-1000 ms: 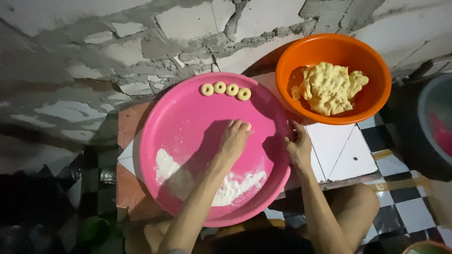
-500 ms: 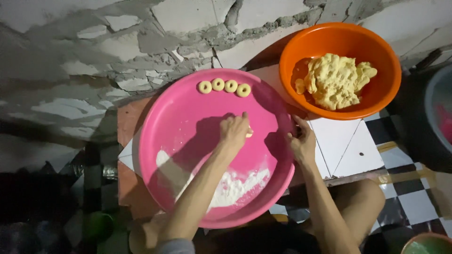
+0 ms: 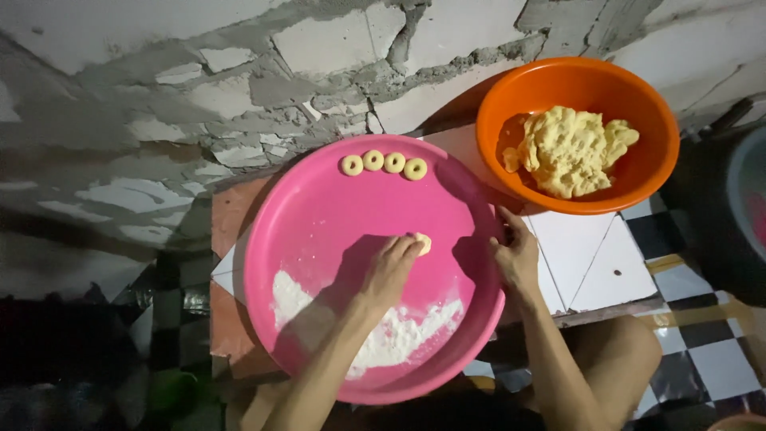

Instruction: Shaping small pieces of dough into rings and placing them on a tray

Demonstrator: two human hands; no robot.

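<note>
A big pink round tray [image 3: 319, 231] rests on a low tiled stand. Along its far rim lies a row of several small dough rings [image 3: 383, 164]. White flour [image 3: 399, 335] is heaped in the near part. My left hand [image 3: 388, 267] is in the middle of the tray, fingertips pressed on a small piece of dough [image 3: 424, 242]. My right hand [image 3: 517, 255] grips the tray's right rim. An orange bowl [image 3: 630, 96] at the upper right holds a lump of yellow dough [image 3: 568, 150].
A rough grey block wall [image 3: 199, 72] runs behind the tray. White tiles [image 3: 590, 255] show on the stand between tray and bowl. My knee [image 3: 614, 359] is at the lower right over a black-and-white checked floor. A dark basin [image 3: 746, 215] sits at the right edge.
My left hand has stayed on the small dough piece in the tray's middle, shifting slightly. My right hand has kept hold of the rim. The view has drifted a little.
</note>
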